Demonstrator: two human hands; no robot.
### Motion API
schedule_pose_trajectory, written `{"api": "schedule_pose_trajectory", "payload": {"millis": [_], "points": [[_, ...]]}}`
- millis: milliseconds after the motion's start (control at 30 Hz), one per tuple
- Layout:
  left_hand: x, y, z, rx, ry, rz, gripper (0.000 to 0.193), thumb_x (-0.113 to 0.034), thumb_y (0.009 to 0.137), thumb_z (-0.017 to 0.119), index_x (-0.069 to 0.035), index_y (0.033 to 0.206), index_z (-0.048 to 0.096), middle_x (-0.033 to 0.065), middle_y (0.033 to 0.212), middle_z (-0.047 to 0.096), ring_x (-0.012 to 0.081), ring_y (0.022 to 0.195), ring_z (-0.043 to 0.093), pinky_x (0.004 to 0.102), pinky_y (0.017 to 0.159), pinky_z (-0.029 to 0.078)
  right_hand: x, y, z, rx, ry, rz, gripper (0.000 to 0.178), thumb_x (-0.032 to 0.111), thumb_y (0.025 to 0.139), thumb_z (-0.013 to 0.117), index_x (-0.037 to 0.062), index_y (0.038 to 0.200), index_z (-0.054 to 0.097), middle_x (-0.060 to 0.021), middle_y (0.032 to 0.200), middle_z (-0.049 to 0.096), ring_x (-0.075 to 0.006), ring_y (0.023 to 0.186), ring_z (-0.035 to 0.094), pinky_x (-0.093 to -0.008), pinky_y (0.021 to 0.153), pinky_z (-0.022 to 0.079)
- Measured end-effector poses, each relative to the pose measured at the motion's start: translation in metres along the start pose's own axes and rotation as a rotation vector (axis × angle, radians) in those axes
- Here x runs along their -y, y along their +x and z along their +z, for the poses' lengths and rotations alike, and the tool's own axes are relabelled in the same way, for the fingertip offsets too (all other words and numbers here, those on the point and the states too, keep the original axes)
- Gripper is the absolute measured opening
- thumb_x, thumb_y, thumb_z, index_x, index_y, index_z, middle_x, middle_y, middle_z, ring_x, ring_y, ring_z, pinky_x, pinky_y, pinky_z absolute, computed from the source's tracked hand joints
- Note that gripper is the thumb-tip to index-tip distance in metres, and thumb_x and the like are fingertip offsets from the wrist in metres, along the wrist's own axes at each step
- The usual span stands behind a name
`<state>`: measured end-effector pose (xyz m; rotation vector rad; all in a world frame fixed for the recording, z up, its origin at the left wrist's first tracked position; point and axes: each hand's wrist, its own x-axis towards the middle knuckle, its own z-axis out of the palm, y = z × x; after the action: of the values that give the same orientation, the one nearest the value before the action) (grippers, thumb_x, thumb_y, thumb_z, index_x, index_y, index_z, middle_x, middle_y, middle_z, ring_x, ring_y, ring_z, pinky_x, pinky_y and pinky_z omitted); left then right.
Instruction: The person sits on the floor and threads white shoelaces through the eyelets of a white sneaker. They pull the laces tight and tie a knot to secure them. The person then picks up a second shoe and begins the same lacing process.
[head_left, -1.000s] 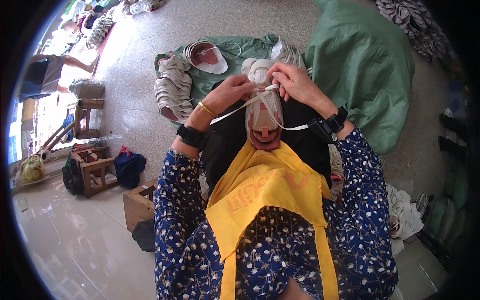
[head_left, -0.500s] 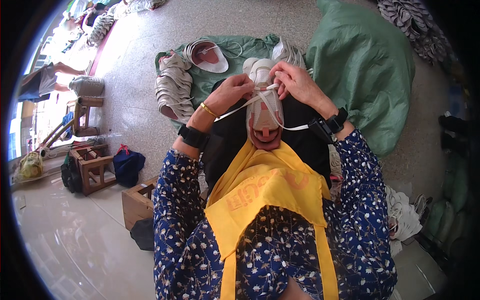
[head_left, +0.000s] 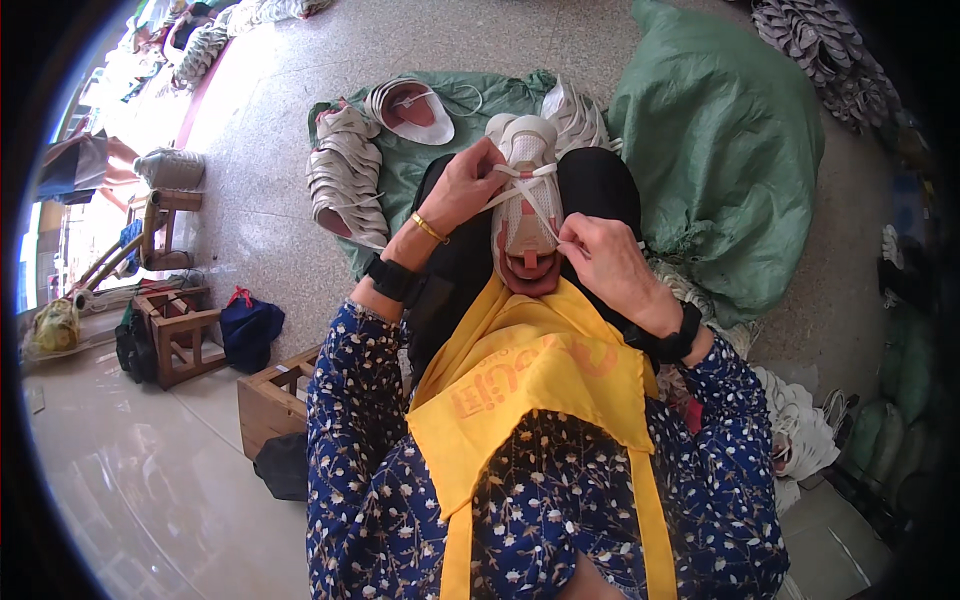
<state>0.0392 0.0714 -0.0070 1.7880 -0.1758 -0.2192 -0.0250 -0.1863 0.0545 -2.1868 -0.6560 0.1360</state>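
A white and pink shoe upper [head_left: 517, 228] rests between my knees, its pink-lined opening toward me over the yellow apron [head_left: 540, 375]. A flat white shoelace [head_left: 540, 200] crosses its front. My left hand [head_left: 468, 187] is closed at the upper's left side, fingertips pinching the lace beside the crossing strands. Lower down on the right, my right hand [head_left: 610, 262] is closed, with thumb and fingers pinched on the lace next to the upper's edge.
Stacked white shoe uppers [head_left: 345, 175] and a single upper [head_left: 410, 112] lie on a green sheet [head_left: 470, 95] ahead. A bulging green sack [head_left: 715, 150] stands at right. Wooden stools [head_left: 270, 405] are on the left, and more uppers [head_left: 800, 425] sit at lower right.
My right hand has moved down and toward me from the top of the upper, drawing a lace end. My left hand stays close to the same place.
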Motion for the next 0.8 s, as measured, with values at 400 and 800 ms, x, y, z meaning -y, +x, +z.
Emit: {"api": "schedule_pose_trajectory", "payload": {"millis": [400, 800], "points": [[-0.012, -0.010, 0.008, -0.032, 0.116, 0.104, 0.013, 0.000, 0.088, 0.065, -0.001, 0.098, 0.057, 0.0059, 0.084, 0.064, 0.0121, 0.077, 0.064, 0.0288, 0.070, 0.053, -0.005, -0.048, -0.057, -0.042, 0.143, 0.271, 0.009, 0.003, 0.091, 0.064, -0.0003, 0.085, 0.058, -0.0116, 0.065, 0.062, -0.0234, 0.057, 0.064, -0.0340, 0.055, 0.047], [-0.038, -0.035, 0.014, 0.017, 0.179, -0.026, 0.017, -0.012, 0.096, 0.070, -0.005, 0.093, 0.055, -0.0041, 0.080, 0.058, 0.0000, 0.065, 0.048, 0.0198, 0.053, 0.036, -0.007, 0.017, -0.009, -0.101, 0.084, 0.108, 0.029, 0.013, 0.085, 0.078, 0.0007, 0.104, 0.059, -0.0141, 0.083, 0.065, -0.0278, 0.066, 0.068, -0.0376, 0.061, 0.054]]}}
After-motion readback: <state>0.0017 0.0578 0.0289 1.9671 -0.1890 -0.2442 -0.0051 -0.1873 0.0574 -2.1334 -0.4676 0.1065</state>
